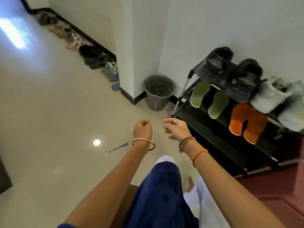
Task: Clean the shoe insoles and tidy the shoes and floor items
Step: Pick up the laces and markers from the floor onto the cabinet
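Arms outstretched — left hand [142, 129] fisted, right hand [176, 128] loosely curled

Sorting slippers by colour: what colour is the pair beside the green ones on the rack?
Orange slippers, clearest in the head view.

Bare forearms, jewelled wrists, dark blue clothing.
Gold metal bangle [144, 143] on left wrist; brown braided cord bracelet [186, 142] and orange thread band [199, 154] on right; fuzzy navy blue garment [158, 195] below.
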